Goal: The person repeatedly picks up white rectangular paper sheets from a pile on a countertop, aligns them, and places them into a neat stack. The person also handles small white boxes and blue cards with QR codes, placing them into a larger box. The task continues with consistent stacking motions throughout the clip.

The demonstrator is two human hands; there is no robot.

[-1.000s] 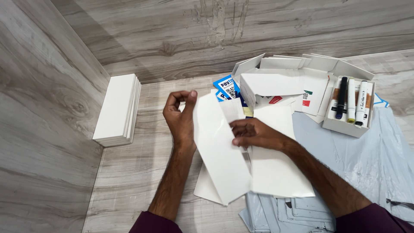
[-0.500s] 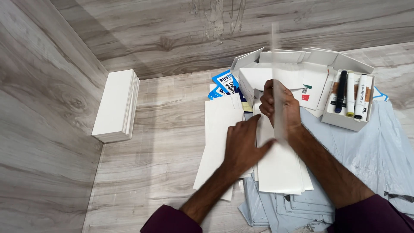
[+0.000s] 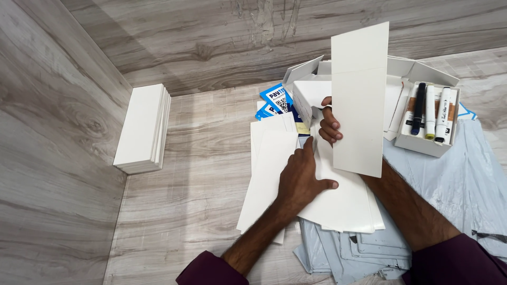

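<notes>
Two hands share the work: my right hand (image 3: 330, 125) has its fingers closed on a white card panel (image 3: 359, 100) held upright, my left hand (image 3: 302, 177) lies flat and open on the loose card stack (image 3: 338, 206). I judge that stack could slide apart if the pressure eases.

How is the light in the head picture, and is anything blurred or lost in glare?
Head view: soft, even light; sharp throughout; the raised white card sheet in the right hand is bright yet keeps its fold line; the left hand casts faint shadow on the flat white sheets.
</notes>
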